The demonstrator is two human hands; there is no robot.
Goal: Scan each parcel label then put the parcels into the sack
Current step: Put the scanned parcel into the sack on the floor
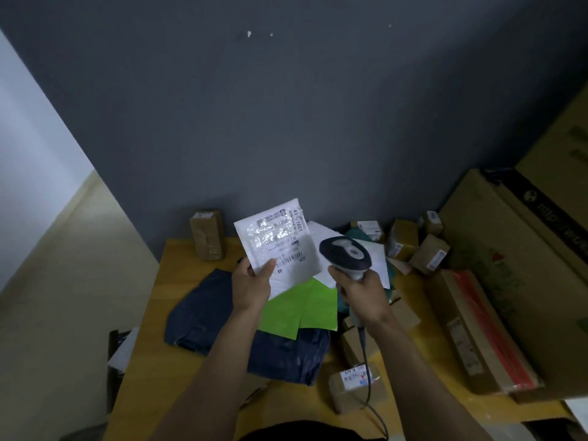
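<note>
White mailer parcel pinched in my left hand, label toward me; right hand wrapped round barcode scanner beside it. Scanning stage, probably early: small boxes beyond right hand unbagged, dark blue bag flat under hands.

A matt dark grey-blue wall with small white chips rises behind the yellow wooden surface in dim light, with a paler white wall and a cream floor to the left.
</note>
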